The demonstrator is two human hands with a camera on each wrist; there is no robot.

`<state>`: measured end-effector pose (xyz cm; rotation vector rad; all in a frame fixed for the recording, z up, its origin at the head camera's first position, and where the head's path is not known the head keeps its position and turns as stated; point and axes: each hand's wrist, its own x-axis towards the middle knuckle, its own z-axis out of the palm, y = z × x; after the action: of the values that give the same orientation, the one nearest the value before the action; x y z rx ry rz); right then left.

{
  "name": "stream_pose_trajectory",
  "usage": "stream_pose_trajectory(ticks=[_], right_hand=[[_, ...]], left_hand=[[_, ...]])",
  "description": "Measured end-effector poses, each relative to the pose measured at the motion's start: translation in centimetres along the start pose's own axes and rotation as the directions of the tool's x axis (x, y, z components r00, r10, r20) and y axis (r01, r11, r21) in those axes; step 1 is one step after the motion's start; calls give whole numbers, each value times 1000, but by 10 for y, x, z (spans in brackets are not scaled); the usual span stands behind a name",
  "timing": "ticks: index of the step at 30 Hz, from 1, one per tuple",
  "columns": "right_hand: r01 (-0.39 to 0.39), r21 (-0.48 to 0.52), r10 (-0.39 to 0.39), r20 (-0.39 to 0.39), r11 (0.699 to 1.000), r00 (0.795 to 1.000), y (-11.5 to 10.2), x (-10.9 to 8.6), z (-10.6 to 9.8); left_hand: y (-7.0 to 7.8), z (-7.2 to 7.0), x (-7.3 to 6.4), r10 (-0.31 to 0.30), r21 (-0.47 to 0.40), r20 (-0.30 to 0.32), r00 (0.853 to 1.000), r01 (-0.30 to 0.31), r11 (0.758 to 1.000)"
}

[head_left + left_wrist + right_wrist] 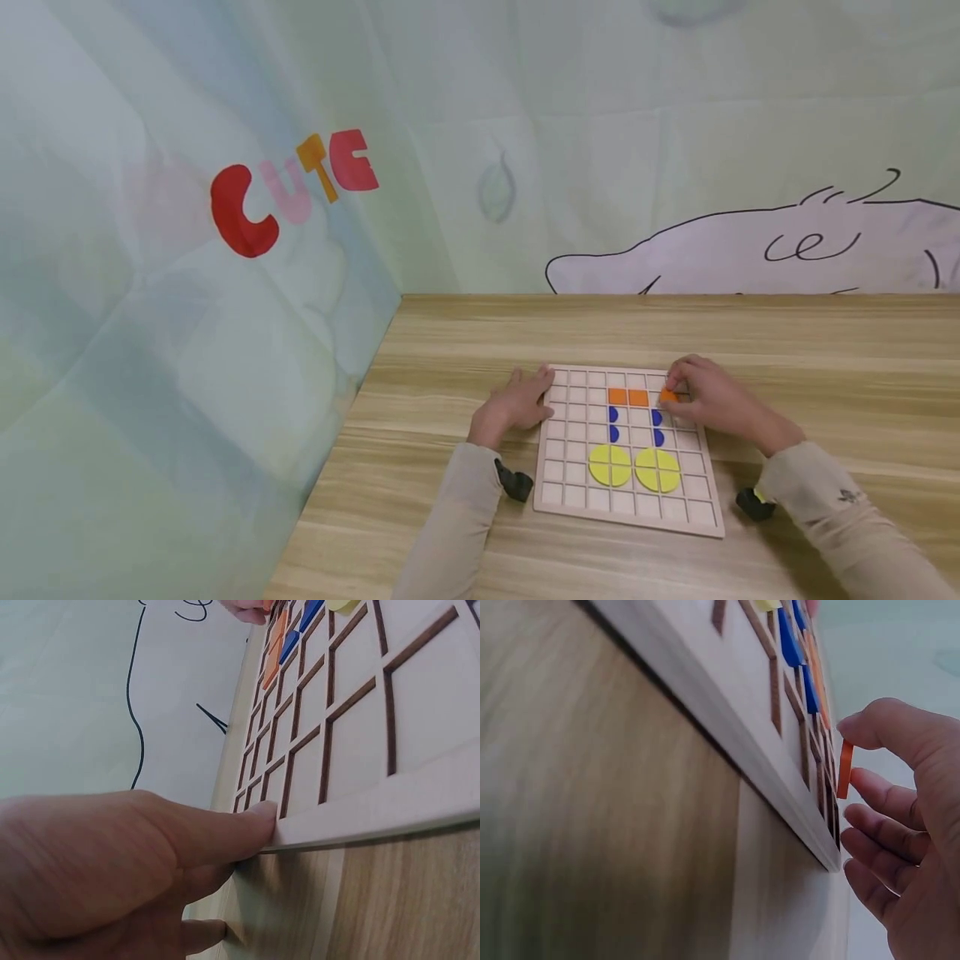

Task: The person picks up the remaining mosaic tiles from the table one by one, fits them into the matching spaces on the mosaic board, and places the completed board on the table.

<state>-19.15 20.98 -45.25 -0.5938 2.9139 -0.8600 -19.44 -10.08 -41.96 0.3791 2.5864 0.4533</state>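
A pale wooden grid board (555, 450) lies on the table, its square cells divided by grooves. My left hand (512, 408) rests against its upper left edge with fingers spread; in the left wrist view the thumb (259, 821) touches the rim. Between thumb and index finger, my right hand (716, 400) pinches an orange square tile (845, 770) over the upper right cells. Two orange squares (627, 397) sit side by side in an upper row. Below them are blue half-round pieces (613, 414) in two columns, then two yellow discs (657, 470) made of quarter pieces.
The wood-grain table (450, 333) extends around the board. A printed cloth backdrop (465, 150) rises behind and to the left, with coloured letters (243, 212) on it. Dark wrist devices (514, 482) sit by both sleeves.
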Motion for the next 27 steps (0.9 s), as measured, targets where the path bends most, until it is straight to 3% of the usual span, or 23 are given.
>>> stream_pose_trajectory(ticks=[16,27], right_hand=[[11,16,-11,43,1000,999,-9,5,1],[55,34,-56,22,998,998,-6,4,2]], left_hand=[[-2,1,0,8,-8,-14,1000,-8,1000],[1,0,-2,1,-22,-18,1000,-2,1000]])
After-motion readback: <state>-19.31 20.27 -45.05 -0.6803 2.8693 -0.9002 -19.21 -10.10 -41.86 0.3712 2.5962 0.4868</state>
